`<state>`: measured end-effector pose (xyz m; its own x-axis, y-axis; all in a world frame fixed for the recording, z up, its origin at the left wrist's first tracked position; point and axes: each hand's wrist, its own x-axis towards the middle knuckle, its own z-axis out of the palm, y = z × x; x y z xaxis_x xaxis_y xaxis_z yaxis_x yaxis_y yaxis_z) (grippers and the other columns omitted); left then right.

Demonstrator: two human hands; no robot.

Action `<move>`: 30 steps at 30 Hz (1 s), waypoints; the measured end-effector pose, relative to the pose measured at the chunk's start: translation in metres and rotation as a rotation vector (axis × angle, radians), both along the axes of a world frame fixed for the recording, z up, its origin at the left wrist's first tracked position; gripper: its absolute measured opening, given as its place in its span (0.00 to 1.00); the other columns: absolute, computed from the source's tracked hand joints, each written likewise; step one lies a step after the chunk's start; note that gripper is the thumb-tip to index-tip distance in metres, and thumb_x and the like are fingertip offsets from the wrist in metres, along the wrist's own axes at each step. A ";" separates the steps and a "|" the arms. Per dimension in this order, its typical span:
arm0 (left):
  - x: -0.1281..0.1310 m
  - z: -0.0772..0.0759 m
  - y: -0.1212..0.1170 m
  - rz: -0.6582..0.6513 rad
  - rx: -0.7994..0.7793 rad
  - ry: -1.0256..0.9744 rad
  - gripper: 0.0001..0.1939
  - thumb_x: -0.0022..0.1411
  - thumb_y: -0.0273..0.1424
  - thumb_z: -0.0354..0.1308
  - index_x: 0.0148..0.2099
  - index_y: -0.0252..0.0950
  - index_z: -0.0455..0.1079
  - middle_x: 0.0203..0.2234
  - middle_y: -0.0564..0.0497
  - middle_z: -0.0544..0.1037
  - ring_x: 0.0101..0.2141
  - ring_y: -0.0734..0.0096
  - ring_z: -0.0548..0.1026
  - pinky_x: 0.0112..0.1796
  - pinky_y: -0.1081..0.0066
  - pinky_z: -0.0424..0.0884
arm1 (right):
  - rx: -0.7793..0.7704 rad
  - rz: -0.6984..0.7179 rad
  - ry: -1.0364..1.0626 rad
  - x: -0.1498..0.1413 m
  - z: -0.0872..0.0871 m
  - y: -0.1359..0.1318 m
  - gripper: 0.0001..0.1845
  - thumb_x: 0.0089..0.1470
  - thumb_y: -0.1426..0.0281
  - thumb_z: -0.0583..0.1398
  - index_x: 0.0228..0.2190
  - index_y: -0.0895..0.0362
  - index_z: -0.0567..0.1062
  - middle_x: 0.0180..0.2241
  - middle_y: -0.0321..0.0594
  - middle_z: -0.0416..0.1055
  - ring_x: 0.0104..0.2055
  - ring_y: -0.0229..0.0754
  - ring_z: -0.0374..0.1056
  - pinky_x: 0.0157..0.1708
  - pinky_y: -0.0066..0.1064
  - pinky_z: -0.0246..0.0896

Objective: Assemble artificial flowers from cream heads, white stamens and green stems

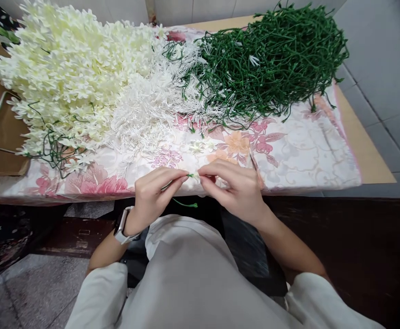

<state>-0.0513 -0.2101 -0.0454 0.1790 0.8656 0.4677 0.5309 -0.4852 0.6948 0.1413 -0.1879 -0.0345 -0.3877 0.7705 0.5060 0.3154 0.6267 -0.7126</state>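
Between the thumb and forefinger of my left hand [155,194] is a thin green plastic stem [185,204]. Its forked tip pokes out toward my right hand, and its other end hangs below the table edge. My right hand [236,189] is pinched closed just to the right of that tip. A small pale bit shows at its fingertips, too small to name. Just beyond my hands, a few loose cream artificial flowers [197,146] lie on the floral cloth [299,155].
A big heap of cream artificial flowers [70,68] covers the left of the table. White stamen pieces [145,109] are piled in the middle, and tangled green stems [278,59] at the back right. A brown box [8,132] with a metal handle stands at the left edge.
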 end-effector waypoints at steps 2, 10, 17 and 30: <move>-0.001 -0.008 0.006 0.028 -0.062 -0.010 0.06 0.61 0.29 0.60 0.40 0.39 0.78 0.33 0.50 0.82 0.34 0.71 0.78 0.38 0.73 0.72 | -0.068 -0.001 -0.006 -0.002 -0.009 0.009 0.06 0.57 0.77 0.57 0.32 0.57 0.74 0.28 0.37 0.73 0.29 0.35 0.67 0.29 0.26 0.62; -0.001 -0.022 0.015 0.035 -0.102 0.009 0.07 0.62 0.31 0.59 0.40 0.38 0.77 0.32 0.50 0.81 0.32 0.73 0.77 0.35 0.75 0.70 | -0.306 -0.025 0.014 -0.006 -0.029 0.021 0.05 0.54 0.76 0.59 0.30 0.59 0.76 0.25 0.35 0.72 0.25 0.33 0.65 0.27 0.24 0.59; 0.000 -0.022 0.014 0.020 -0.105 0.020 0.07 0.62 0.31 0.59 0.40 0.39 0.77 0.32 0.50 0.82 0.32 0.72 0.78 0.36 0.74 0.71 | -0.394 0.007 0.041 -0.004 -0.027 0.021 0.05 0.55 0.73 0.59 0.29 0.60 0.75 0.24 0.35 0.71 0.24 0.33 0.65 0.25 0.25 0.59; 0.001 -0.019 0.014 0.002 -0.122 -0.022 0.07 0.62 0.30 0.59 0.40 0.38 0.78 0.32 0.50 0.81 0.32 0.73 0.77 0.35 0.75 0.71 | -0.535 0.063 0.128 -0.002 -0.026 0.023 0.04 0.53 0.73 0.59 0.30 0.60 0.75 0.25 0.35 0.71 0.25 0.32 0.65 0.24 0.24 0.60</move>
